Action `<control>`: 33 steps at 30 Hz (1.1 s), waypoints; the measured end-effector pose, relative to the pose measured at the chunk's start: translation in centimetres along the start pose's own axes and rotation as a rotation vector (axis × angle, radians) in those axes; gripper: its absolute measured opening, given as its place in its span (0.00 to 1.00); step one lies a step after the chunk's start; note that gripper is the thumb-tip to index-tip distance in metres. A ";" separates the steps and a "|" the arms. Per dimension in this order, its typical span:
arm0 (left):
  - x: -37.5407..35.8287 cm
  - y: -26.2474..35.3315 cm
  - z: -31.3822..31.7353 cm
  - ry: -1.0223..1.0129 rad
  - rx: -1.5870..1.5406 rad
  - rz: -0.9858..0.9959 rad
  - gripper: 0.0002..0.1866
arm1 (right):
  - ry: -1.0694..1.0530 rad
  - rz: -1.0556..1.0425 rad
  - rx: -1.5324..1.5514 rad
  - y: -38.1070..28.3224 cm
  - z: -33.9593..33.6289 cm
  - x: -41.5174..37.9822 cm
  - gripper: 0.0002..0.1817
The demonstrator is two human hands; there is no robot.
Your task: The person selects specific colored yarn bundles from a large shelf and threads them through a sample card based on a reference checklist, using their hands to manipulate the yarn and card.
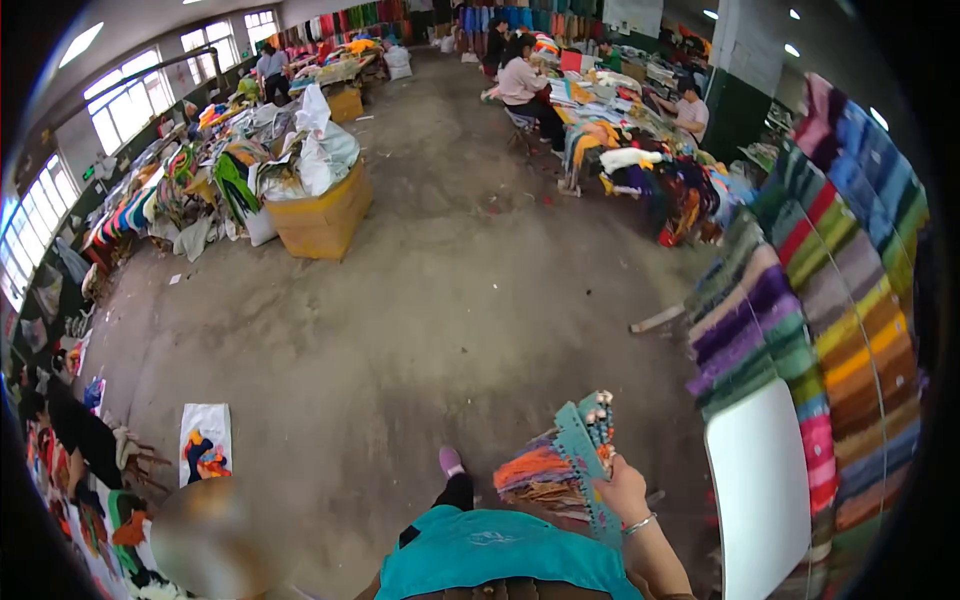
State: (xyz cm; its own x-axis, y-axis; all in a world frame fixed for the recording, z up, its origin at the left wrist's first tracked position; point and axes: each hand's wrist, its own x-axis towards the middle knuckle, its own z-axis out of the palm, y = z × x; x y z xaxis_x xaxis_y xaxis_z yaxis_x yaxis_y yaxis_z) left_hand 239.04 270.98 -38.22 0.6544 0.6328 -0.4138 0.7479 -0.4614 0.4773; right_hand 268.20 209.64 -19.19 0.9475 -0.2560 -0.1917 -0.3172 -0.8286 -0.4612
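A teal strip-like holder (pixel 578 440) with a row of holes along its edge is gripped in my right hand (pixel 624 490), whose fingers are wrapped round it. From the holder hangs a bundle of orange, pink and brown yarn (pixel 540 472) on the left side. Small pale and orange pieces (pixel 603 415) line its right side. A bracelet circles my right wrist. My left hand does not show. Below the holder is the teal apron (pixel 510 550) on my body, and one pink shoe (pixel 451 461) stands on the floor.
Coloured yarn hangs on racks (pixel 860 300) at the right, beside a white panel (pixel 758 490). A yellow box (pixel 322 222) stands by the left piled table. People sit around the right table (pixel 590 92). Another person (pixel 82 430) is at the lower left, near a white sheet (pixel 206 420).
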 end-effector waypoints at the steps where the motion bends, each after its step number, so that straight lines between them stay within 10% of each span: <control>1: 4.3 2.6 0.2 0.012 0.032 0.024 0.31 | -0.020 0.036 0.018 -1.6 -0.7 2.9 0.21; 5: 19.2 12.8 3.5 0.007 0.172 0.094 0.10 | 0.033 0.092 -0.052 -7.4 -1.9 13.4 0.20; 12: 45.9 56.6 6.9 0.047 0.247 0.450 0.14 | 0.127 0.096 0.112 -15.4 -0.5 30.6 0.22; 17: 56.6 74.8 8.0 0.084 0.218 0.678 0.12 | 0.104 0.094 0.149 -20.5 1.3 47.0 0.22; 30: 66.1 70.8 6.6 -0.156 0.315 -0.405 0.14 | -0.062 -0.036 0.143 -41.5 1.0 90.9 0.21; 33: 72.3 74.0 8.4 -0.245 0.274 -0.273 0.14 | -0.024 -0.037 0.146 -46.0 1.0 99.9 0.20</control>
State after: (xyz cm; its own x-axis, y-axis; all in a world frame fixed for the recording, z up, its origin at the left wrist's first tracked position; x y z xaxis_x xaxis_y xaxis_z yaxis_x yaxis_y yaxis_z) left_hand 342.60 277.40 -39.32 0.4118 0.6035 -0.6828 0.8767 -0.4668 0.1162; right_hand 377.44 222.64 -17.96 0.9579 -0.2135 -0.1919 -0.2864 -0.7553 -0.5895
